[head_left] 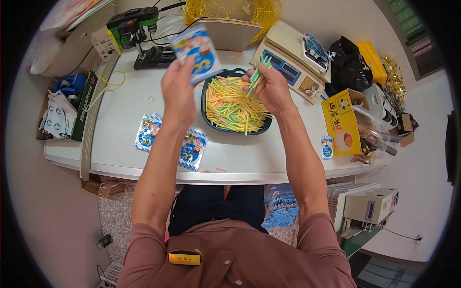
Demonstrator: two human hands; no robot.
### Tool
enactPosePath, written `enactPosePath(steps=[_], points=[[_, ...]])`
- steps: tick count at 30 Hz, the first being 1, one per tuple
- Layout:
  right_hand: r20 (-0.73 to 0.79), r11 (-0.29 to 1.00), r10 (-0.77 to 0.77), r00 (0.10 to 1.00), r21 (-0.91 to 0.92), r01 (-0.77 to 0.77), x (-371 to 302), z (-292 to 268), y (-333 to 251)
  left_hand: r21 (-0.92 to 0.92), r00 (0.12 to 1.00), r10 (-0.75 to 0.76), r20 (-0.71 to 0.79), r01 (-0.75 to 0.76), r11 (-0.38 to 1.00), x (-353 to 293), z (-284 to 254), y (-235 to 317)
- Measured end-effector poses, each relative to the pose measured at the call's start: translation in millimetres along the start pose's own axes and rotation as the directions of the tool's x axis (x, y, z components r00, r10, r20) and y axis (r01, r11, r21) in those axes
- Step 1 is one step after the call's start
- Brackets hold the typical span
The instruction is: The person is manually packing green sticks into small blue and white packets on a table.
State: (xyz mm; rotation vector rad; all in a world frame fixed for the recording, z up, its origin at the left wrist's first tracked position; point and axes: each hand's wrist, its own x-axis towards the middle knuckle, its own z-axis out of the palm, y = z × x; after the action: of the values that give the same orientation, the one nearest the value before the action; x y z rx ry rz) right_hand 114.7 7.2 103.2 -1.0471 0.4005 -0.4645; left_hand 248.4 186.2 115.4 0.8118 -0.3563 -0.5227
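Observation:
My left hand (178, 91) grips a blue and white printed packet (197, 50), raised above the table and a little blurred. In my right hand (271, 89) is a small bunch of thin green sticks (259, 72), pinched between thumb and fingers. Below and between both hands stands a dark green basket (207, 113), heaped with thin yellow, orange and green sticks (235, 105). Two more blue and white packets lie near my left forearm: one packet (147, 132) on its left, another packet (193, 150) on its right, partly hidden by the arm.
A white table (122, 153) spans the view. Behind the basket sits a scale (283, 60); a green drill press (137, 29) stands far left. At right are a yellow carton (338, 120) and a small packet (327, 147). A box (84, 108) edges the left side.

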Motion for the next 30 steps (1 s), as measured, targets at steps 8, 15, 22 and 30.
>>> enactPosePath(steps=[8, 15, 22, 30], points=[[0.285, 0.885, 0.287, 0.915, 0.286, -0.366, -48.9, 26.6, 30.2, 0.427, 0.828, -0.488, 0.277, 0.349, 0.834, 27.4, 43.8, -31.7], [0.286, 0.871, 0.331, 0.899, 0.273, -0.408, -74.0, 19.0, 45.9, 0.573, 0.733, -0.618, 0.284, 0.387, 0.723, 0.1, 35.4, -35.8], [-0.186, 0.923, -0.358, 0.915, -0.221, 0.316, -130.5, -23.6, 42.0, 0.070, 0.988, -0.157, 0.009, 0.156, 0.985, -35.9, -3.1, 1.1], [-0.391, 0.796, -0.463, 0.795, -0.579, 0.178, -144.6, -64.6, 113.7, 0.020, 0.953, -0.270, -0.140, 0.275, 0.961, -100.5, -40.8, -17.6]])
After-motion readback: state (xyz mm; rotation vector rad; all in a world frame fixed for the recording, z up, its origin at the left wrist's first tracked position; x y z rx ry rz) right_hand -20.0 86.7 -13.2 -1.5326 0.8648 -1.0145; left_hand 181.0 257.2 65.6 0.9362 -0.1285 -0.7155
